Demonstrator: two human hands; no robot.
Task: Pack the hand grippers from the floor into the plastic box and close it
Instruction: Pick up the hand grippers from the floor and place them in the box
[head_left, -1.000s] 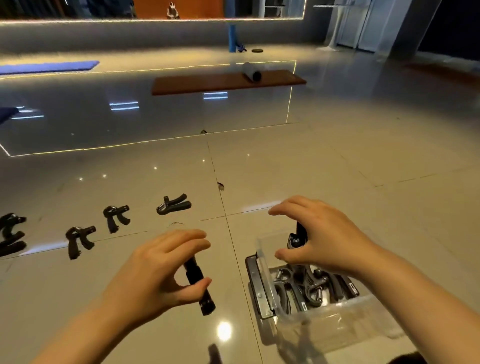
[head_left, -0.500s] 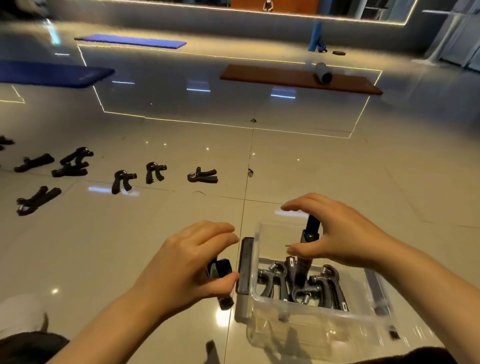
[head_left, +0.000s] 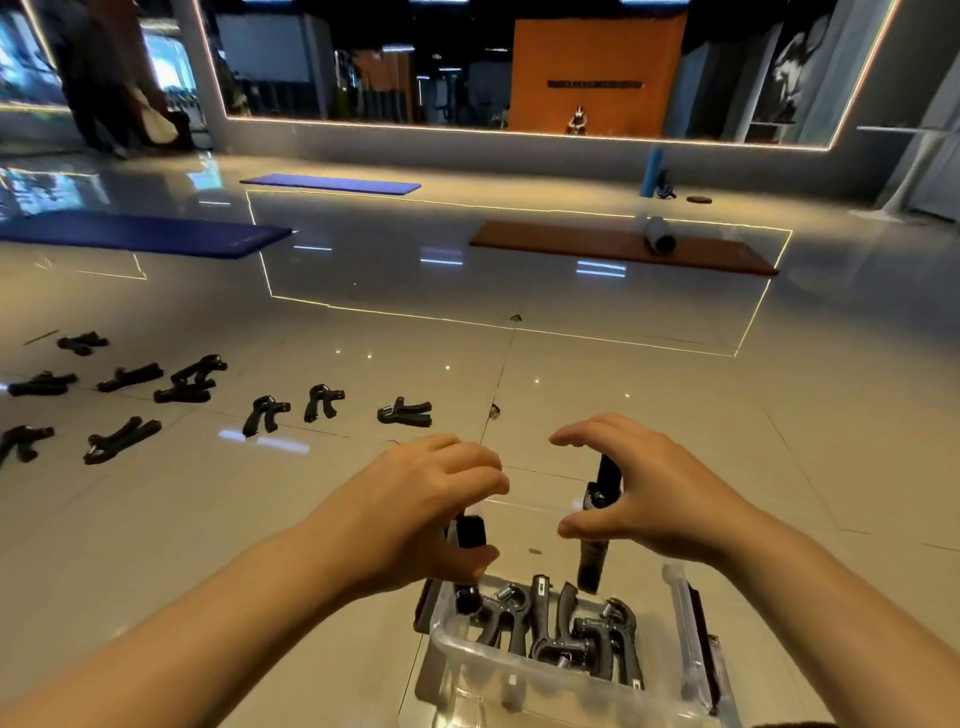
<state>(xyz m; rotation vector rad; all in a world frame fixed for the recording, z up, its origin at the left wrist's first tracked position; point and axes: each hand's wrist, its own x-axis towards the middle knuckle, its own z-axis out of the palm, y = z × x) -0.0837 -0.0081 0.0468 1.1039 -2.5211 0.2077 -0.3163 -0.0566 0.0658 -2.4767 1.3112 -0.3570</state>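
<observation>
Head view looks down on both hands over the clear plastic box (head_left: 519, 670) at 6 o'clock on the tiled floor (head_left: 675, 415). Left hand (head_left: 415, 519) curls round a black hand gripper (head_left: 470, 535) above the box's left wall; right hand (head_left: 649, 493), fingers arched, pinches a second gripper (head_left: 597, 525) that hangs upright, its lower end just above the several grippers already packed (head_left: 561, 629). More grippers (head_left: 270, 413) lie scattered on the floor from 9 to 10 o'clock, well apart from the box. These tools look rigid and sprung, light enough for one hand, with grippy handles; taking them by a handle seems safest, since the open V shape will likely snag on others when dropped in. A dark flat piece, probably the lid (head_left: 698, 639), lies along the box's right side. Blue mats (head_left: 156, 236) and a brown mat (head_left: 623, 247) with a roller (head_left: 660, 236) sit far off toward 12 o'clock, out of the way
</observation>
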